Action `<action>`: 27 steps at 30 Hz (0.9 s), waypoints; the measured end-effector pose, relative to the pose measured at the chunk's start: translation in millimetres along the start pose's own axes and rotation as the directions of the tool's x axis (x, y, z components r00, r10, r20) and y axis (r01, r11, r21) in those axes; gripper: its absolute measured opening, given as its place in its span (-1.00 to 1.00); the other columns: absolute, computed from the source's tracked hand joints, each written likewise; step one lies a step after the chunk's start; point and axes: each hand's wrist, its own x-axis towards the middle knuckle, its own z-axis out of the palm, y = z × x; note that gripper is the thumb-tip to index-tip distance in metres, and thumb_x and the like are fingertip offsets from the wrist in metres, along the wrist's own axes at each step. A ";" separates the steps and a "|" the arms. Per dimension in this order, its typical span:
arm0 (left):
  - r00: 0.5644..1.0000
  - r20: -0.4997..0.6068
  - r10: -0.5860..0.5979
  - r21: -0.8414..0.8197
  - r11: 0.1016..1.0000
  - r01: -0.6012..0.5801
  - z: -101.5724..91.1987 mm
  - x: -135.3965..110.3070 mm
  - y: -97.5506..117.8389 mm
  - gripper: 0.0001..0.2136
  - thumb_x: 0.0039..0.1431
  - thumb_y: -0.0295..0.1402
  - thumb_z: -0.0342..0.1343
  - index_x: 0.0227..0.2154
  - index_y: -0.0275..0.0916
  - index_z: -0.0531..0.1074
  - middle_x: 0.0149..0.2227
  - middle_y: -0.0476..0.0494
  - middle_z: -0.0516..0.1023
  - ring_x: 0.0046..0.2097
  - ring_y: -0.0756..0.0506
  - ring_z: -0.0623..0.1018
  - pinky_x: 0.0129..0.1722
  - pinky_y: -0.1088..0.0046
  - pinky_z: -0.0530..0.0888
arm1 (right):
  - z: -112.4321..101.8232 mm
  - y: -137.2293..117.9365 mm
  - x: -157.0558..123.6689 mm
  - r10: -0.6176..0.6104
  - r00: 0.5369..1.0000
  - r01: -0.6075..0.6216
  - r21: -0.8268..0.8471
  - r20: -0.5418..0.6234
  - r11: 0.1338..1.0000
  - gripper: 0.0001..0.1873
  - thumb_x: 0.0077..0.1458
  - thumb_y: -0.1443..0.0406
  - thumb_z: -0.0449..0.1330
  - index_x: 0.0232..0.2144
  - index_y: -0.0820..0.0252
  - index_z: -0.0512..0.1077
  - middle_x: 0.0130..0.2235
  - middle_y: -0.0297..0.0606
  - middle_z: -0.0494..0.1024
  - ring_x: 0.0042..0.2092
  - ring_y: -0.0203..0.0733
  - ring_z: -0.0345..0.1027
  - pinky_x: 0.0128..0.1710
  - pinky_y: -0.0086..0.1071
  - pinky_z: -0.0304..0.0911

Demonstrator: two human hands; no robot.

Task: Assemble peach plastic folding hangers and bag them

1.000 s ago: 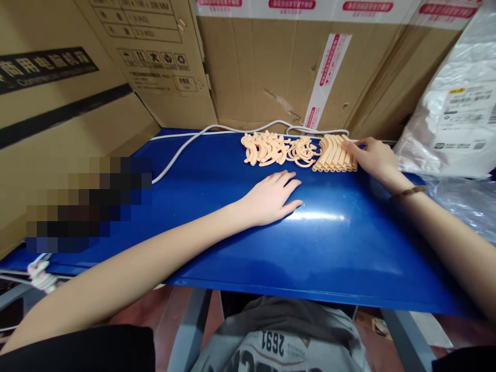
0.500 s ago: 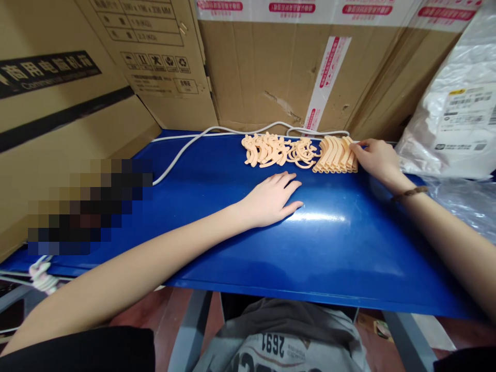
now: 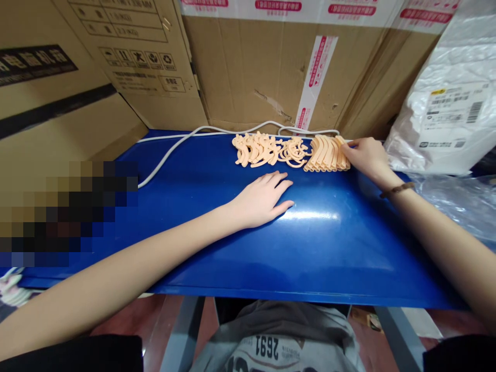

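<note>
My left hand lies flat on the blue table, fingers spread, holding nothing. Just beyond it is a loose heap of beige curved plastic pieces with knobbed ends. Thin beige ring-like hooks lie right of that heap. Farther right, several wider curved beige plastic pieces stand side by side in a neat row. At this row's right end, my right hand has its thumb and fingers closed on the upper part of the last curved piece. The fingertips are partly hidden.
Cardboard boxes stand along the back and left of the table. A white cable runs behind the pieces. On the right are a white plastic package and clear plastic wrap. A blurred-out patch covers the left side.
The whole view has shifted a little, so everything appears farther left. Both hands and the beige pieces keep nearly the same places relative to each other.
</note>
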 end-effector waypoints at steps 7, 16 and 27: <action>1.000 0.010 -0.010 -0.013 1.000 0.010 -0.1 -0.3 1.0 -0.49 0.44 -0.12 -0.10 0.27 -0.39 0.25 0.37 -0.40 0.20 0.37 -0.34 0.23 0.34 0.10 0.20 | -5.7 4.7 2.0 -0.014 0.993 0.018 0.038 -0.118 0.999 -0.53 0.19 0.18 0.07 -0.10 0.41 0.61 -0.12 0.22 0.64 -0.10 0.16 0.51 -0.23 -0.23 0.22; 0.985 -0.103 -0.140 -0.428 0.900 0.084 -14.0 5.0 0.0 -0.48 0.37 -0.17 0.01 0.28 -0.32 0.15 0.31 -0.37 0.30 0.30 -0.22 0.36 0.27 0.17 0.33 | -28.9 -22.4 -54.1 -0.414 0.905 0.420 0.047 -0.103 0.906 -0.53 0.16 0.21 0.09 0.06 0.24 0.53 -0.35 -0.12 0.66 -0.31 -0.01 0.52 -0.32 -0.29 0.23; 0.968 -0.250 -0.003 -0.267 0.962 -0.066 -17.9 -14.4 -1.9 -0.79 0.34 -0.18 0.09 -0.13 -0.19 0.48 -0.19 -0.06 0.61 -0.17 -0.10 0.53 -0.19 0.38 0.41 | 0.4 -33.4 -122.1 -0.939 0.343 0.919 -0.206 0.002 0.336 -0.61 0.38 0.32 -0.09 0.07 0.39 0.42 -0.34 -0.12 0.60 -0.33 -0.08 0.45 -0.37 -0.28 0.28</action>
